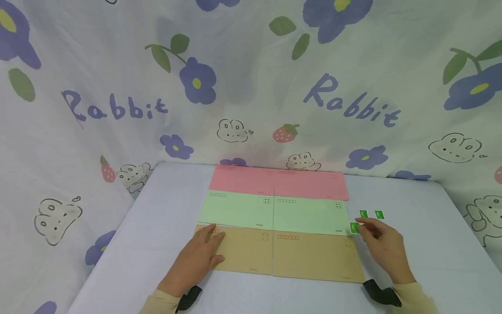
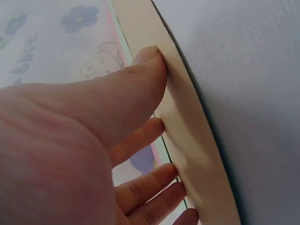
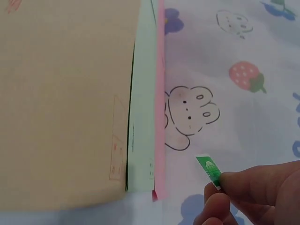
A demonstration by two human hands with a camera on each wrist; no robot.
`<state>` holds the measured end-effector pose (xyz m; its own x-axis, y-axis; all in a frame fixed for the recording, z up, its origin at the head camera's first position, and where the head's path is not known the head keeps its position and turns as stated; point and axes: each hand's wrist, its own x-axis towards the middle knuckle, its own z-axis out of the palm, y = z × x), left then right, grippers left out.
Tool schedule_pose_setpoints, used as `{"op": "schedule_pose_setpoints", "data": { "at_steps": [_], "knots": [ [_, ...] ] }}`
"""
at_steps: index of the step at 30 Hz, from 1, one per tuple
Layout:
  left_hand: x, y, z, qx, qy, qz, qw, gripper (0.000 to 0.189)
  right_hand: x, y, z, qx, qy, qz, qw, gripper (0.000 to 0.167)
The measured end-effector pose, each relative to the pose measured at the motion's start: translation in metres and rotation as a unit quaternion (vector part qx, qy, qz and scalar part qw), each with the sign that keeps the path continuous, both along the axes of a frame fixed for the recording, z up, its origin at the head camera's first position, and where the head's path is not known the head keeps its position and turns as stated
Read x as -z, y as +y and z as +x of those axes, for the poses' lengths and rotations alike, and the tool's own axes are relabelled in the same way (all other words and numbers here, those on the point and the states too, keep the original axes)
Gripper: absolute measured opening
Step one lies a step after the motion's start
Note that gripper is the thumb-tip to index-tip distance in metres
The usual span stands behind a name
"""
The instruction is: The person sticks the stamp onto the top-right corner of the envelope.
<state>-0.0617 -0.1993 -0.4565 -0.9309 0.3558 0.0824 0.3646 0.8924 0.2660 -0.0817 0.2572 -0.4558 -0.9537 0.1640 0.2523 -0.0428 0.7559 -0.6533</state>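
My right hand (image 1: 382, 244) pinches a small green postage stamp (image 3: 209, 169) with a white border between thumb and fingertip, just off the right edge of the right green envelope (image 1: 310, 216). Below that lies the right brown envelope (image 1: 317, 257). My left hand (image 1: 198, 257) rests on the left brown envelope (image 1: 247, 253), fingers spread over its upper left part and covering some of its printed boxes. In the left wrist view, the thumb (image 2: 145, 70) lies on the brown paper near the front edge.
Two more green stamps, one at left (image 1: 363, 213) and one at right (image 1: 379, 214), lie beyond my right hand. The left green envelope (image 1: 235, 209) and two pink envelopes (image 1: 243, 181) (image 1: 310, 185) fill the back rows. A patterned curtain (image 1: 251, 87) hangs behind the white table (image 1: 157, 200).
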Motion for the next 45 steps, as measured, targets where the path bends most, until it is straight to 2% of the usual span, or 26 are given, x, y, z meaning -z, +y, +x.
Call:
{"op": "schedule_pose_setpoints", "data": {
  "at_steps": [7, 15, 22, 31, 36, 40, 45],
  "knots": [
    [0.0, -0.001, 0.0, 0.002, -0.004, -0.004, 1.0, 0.059, -0.003, -0.011, -0.002, -0.002, -0.008, -0.012, 0.9999, 0.018],
    [0.0, -0.001, 0.0, 0.008, 0.004, -0.009, 0.9999, 0.058, -0.004, -0.023, -0.005, -0.038, 0.012, -0.034, 0.9986, 0.017],
    [0.001, -0.001, 0.0, 0.009, 0.009, -0.008, 0.9999, 0.057, -0.003, -0.034, -0.008, -0.052, 0.023, -0.044, 0.9974, 0.014],
    [0.003, -0.003, 0.0, 0.011, 0.013, -0.007, 0.9998, 0.058, -0.002, -0.047, -0.01, -0.057, 0.017, -0.051, 0.9969, 0.016],
    [0.001, -0.002, 0.0, 0.006, 0.002, -0.008, 0.9999, 0.058, -0.002, -0.053, -0.011, -0.065, 0.021, -0.068, 0.9954, 0.015],
    [-0.001, -0.001, 0.001, 0.001, -0.009, -0.003, 1.0, 0.058, -0.003, -0.059, -0.012, -0.063, 0.013, -0.071, 0.9954, 0.016],
    [-0.002, -0.001, 0.001, 0.002, -0.006, -0.004, 1.0, 0.058, -0.005, -0.068, -0.013, -0.058, -0.004, -0.075, 0.9955, 0.016]
  ]
}}
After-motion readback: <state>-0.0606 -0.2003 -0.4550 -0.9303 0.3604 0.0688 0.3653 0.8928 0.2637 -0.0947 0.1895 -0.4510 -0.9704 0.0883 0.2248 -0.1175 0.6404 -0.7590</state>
